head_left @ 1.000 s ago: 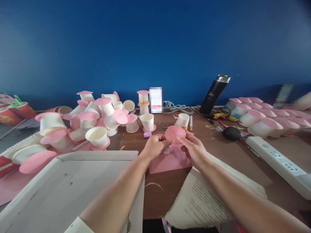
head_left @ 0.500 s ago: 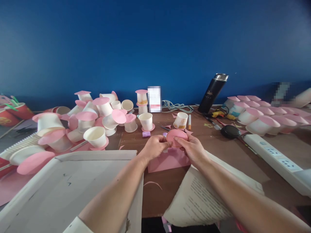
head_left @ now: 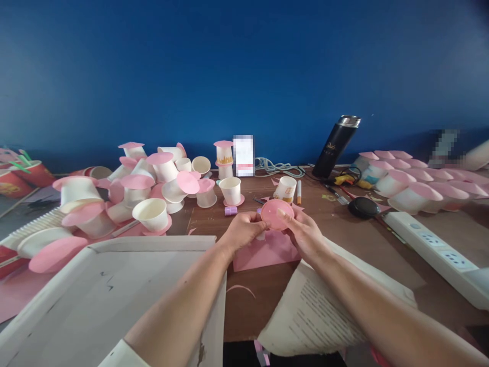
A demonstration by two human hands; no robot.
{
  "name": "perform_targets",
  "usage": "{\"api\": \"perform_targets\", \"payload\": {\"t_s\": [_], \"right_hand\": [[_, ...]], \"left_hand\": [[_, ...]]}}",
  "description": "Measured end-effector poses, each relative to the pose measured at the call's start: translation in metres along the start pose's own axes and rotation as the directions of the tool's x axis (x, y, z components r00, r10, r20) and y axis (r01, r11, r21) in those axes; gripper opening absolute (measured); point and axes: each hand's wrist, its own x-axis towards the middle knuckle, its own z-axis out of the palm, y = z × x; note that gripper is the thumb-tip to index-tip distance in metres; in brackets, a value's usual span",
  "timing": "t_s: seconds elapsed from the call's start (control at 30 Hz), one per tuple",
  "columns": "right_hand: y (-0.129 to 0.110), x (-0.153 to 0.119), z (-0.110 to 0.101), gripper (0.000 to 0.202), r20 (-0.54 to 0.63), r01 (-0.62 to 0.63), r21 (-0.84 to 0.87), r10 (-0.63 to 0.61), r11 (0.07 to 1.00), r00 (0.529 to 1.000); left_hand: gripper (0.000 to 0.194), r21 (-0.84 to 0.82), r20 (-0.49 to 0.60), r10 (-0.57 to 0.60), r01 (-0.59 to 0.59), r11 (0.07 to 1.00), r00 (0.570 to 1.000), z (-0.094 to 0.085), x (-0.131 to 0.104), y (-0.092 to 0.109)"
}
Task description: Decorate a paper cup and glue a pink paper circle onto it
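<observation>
Between my two hands is a round pink paper disc (head_left: 273,211), its flat face turned towards me. My left hand (head_left: 244,232) pinches its left edge. My right hand (head_left: 303,232) grips the right side with the thumb lying across the face. A bit of white shows under the disc by my left fingers; I cannot tell what it is. Below the hands lies a pink paper sheet (head_left: 263,255). Just behind them stand a white paper cup (head_left: 286,189) and a small purple cylinder (head_left: 231,211).
Paper cups with pink discs are heaped at left, near a white cardboard tray (head_left: 76,306). Rows of similar cups (head_left: 412,196) stand at right. A black flask (head_left: 334,148), a power strip (head_left: 435,250) and a printed page (head_left: 317,316) are also on the table.
My right thumb has shifted on the disc and now points further up. The disc has tilted a little more towards me. The view has moved slightly.
</observation>
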Motion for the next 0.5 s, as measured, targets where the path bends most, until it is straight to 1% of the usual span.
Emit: {"api": "perform_targets", "payload": {"t_s": [0.1, 0.2, 0.33, 0.4, 0.5], "right_hand": [[-0.003, 0.001, -0.002, 0.046, -0.048, 0.023, 0.004, -0.023, 1.0, 0.999], [-0.004, 0.001, -0.003, 0.047, -0.083, 0.025, -0.014, -0.026, 1.0, 0.996], [-0.002, 0.001, -0.003, 0.04, -0.026, 0.059, 0.005, -0.058, 0.998, 0.998], [0.0, 0.002, -0.003, 0.038, 0.002, 0.064, 0.005, -0.064, 0.998, 0.998], [-0.001, 0.003, -0.004, 0.037, 0.0, 0.072, -0.073, -0.072, 0.995, 0.997]], "left_hand": [[0.032, -0.012, -0.033, 0.004, -0.004, 1.0, 0.999, -0.001, 0.002, -0.004], [0.032, 0.028, -0.045, 0.02, -0.019, 0.999, 0.999, -0.002, 0.002, -0.003], [0.03, 0.141, -0.006, 0.033, -0.032, 0.99, 0.999, 0.0, -0.002, 0.004], [0.031, 0.163, 0.021, 0.025, -0.028, 0.986, 0.999, 0.0, -0.004, 0.007], [0.033, 0.165, 0.065, 0.03, -0.04, 0.985, 0.997, 0.0, -0.005, 0.008]]}}
